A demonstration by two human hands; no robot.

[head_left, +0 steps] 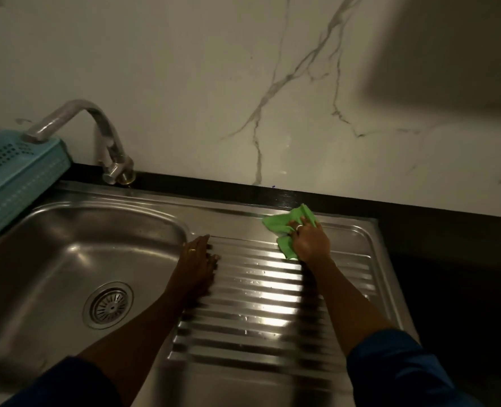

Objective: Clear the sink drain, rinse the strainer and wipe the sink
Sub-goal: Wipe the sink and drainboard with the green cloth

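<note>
The right hand (311, 242) grips the green cloth (281, 224) with curled fingers at the far end of the ribbed drainboard (258, 304). The left hand (198, 259) rests flat on the drainboard's left edge, fingers straight and together. The strainer (110, 306) sits in the sink basin (52, 259).

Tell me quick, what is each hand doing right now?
Left hand: open, resting flat on the drainboard, holding nothing.
Right hand: closed on the green cloth, pressing it to the drainboard.
</note>
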